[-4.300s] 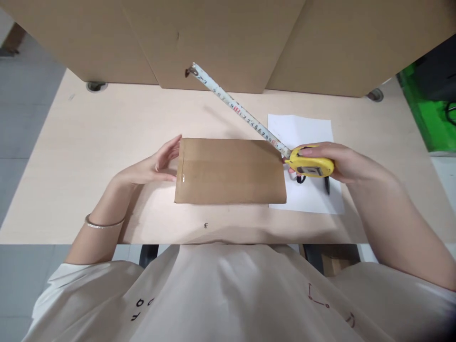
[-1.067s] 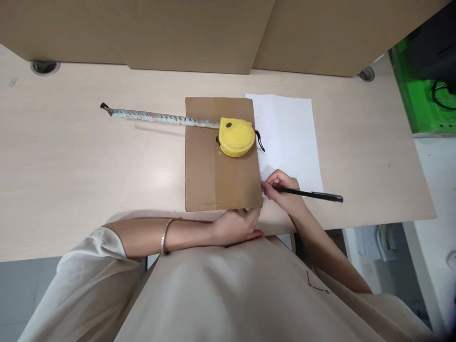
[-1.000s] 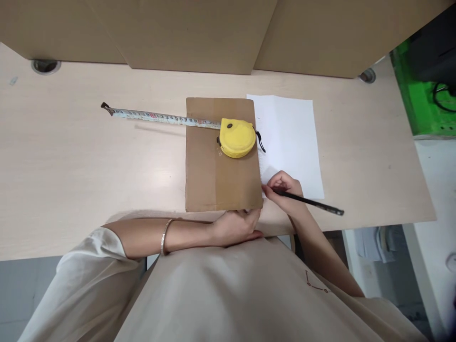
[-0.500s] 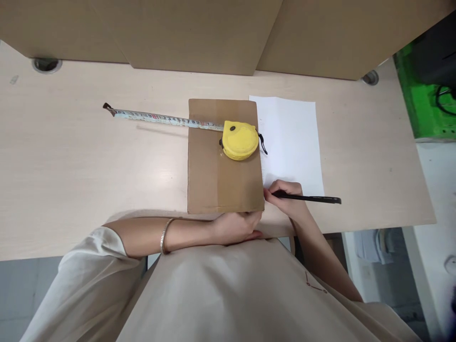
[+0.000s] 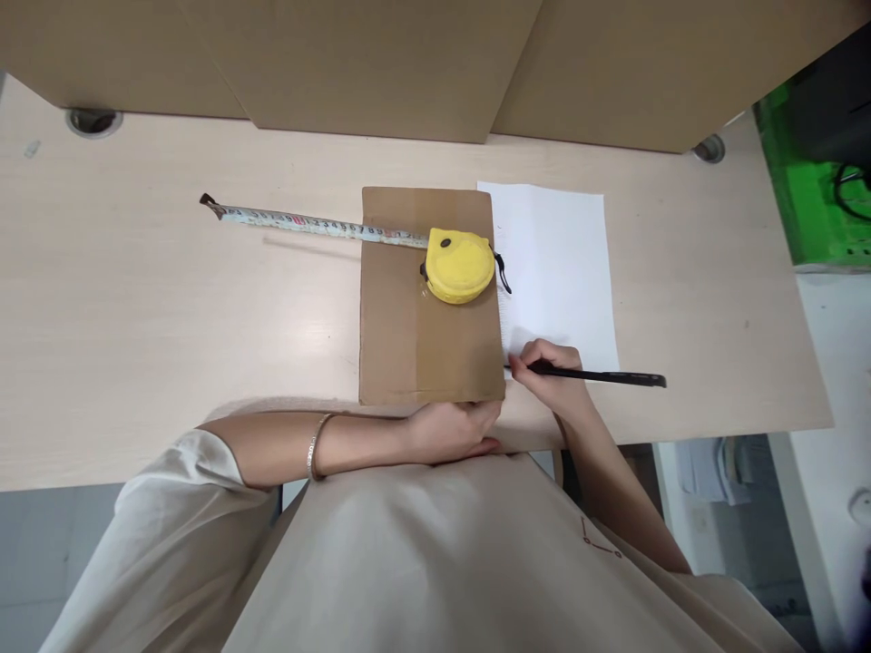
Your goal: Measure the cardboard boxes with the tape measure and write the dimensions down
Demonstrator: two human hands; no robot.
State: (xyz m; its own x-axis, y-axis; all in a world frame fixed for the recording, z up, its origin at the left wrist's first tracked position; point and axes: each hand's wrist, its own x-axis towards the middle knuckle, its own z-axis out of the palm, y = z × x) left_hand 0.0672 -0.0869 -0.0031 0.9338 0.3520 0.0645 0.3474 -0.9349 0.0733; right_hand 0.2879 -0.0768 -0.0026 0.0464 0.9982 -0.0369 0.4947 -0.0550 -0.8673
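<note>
A brown cardboard box (image 5: 387,326) with a strip of tape down its top lies on the table. On it rests a yellow tape measure (image 5: 459,263), its blade drawn out to the left past the box edge. My left hand (image 5: 449,431) is closed at the box's near edge, its fingertips partly hidden there. In my right hand (image 5: 554,370) is a slim black pen (image 5: 612,376), pinched between the fingers, its tip at the box's right edge. Under that hand, a white sheet of paper (image 5: 558,245) runs partly beneath the box.
Large cardboard panels (image 5: 374,73) stand along the back of the table (image 5: 272,326). Two round cable holes sit near them, the left one (image 5: 93,121) and the right one (image 5: 709,149). Something green (image 5: 803,199) with a black cable is beyond the right side.
The pen has shifted slightly to the right with my right hand, and its tip now shows beside the box. My left hand, the box and the tape measure stay in place.
</note>
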